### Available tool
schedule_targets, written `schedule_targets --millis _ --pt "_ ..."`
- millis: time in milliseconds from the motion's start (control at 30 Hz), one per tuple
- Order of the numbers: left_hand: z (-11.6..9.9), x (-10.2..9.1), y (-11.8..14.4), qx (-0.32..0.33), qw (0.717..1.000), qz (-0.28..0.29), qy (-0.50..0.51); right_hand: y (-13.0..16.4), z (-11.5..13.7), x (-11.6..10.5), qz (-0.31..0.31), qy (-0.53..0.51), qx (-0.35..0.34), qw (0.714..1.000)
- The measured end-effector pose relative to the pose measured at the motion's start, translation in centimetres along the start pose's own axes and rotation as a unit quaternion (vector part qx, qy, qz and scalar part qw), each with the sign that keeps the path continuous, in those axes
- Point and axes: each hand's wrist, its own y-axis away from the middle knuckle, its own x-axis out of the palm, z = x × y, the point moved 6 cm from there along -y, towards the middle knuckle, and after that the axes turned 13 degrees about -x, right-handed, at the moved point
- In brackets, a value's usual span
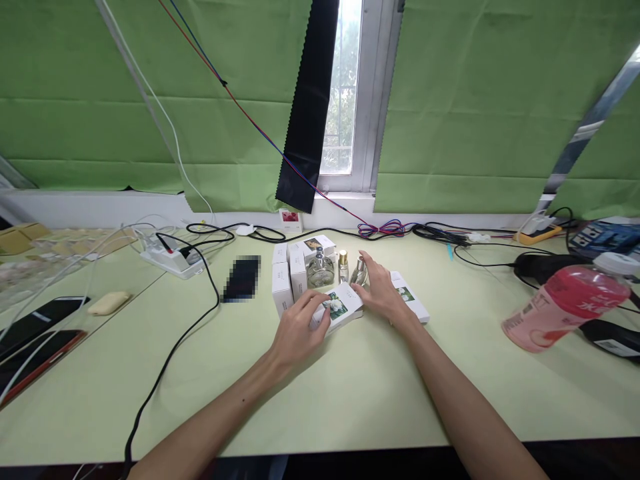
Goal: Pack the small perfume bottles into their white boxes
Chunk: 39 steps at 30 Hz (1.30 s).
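Head view: both bare hands meet over a small white box at mid-surface.
Left fingers [316, 313]: curled over the near end of the flower-print box [339, 307], thumb underneath; clamped on it, so the box sits lifted at that end instead of lying flat.
Right fingers [361, 291]: together, tips pressed on the far end of the same box; they appear to steady it from the other side.
Left hand [297, 331]: wrist low, forearm coming in from the lower left edge.
Right hand [383, 290]: palm down, covering part of a second flat box [413, 301] that lies on the surface just beside it.
Box position: tilted, printed face up toward the camera, between the two hands, just in front of the bottles.
Bottles: a round glass bottle [320, 270], a slim gold-capped bottle [343, 265] and a third bottle [359, 271], upright in a row; the third is just beside the right fingers.
Upright boxes [283, 287]: white, standing close together left of the bottles.
Surface [350, 387]: pale green, bare in front of the forearms.
Farther out: a dark phone [241, 279] left of the boxes, a power strip [173, 258] with cables, a pink bottle [565, 305] lying on its side at right.
Backdrop: green cloth [475, 100] over the window.
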Motion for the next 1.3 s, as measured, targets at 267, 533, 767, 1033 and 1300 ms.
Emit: schedule_targets --millis 267,533,767,1033,1300 --pt "-0.1 -0.1 0.0 0.001 1.000 -0.004 0.000 0.1 -0.5 -0.5 -0.016 0.032 0.031 0.999" --pt "0.0 0.1 0.0 0.001 1.000 0.001 0.000 0.2 -0.4 -0.4 0.020 -0.016 0.009 1.000" --pt "-0.1 -0.1 0.0 0.003 1.000 -0.002 0.005 0.1 -1.0 -0.5 -0.008 0.032 0.025 0.999" --pt "-0.5 -0.7 0.1 0.012 0.999 -0.035 0.034 0.1 -1.5 -1.2 -0.031 0.047 0.044 0.997" --pt "-1.1 -4.1 0.0 0.032 0.976 -0.183 0.110 0.1 -1.5 -1.2 -0.042 0.037 0.027 0.998"
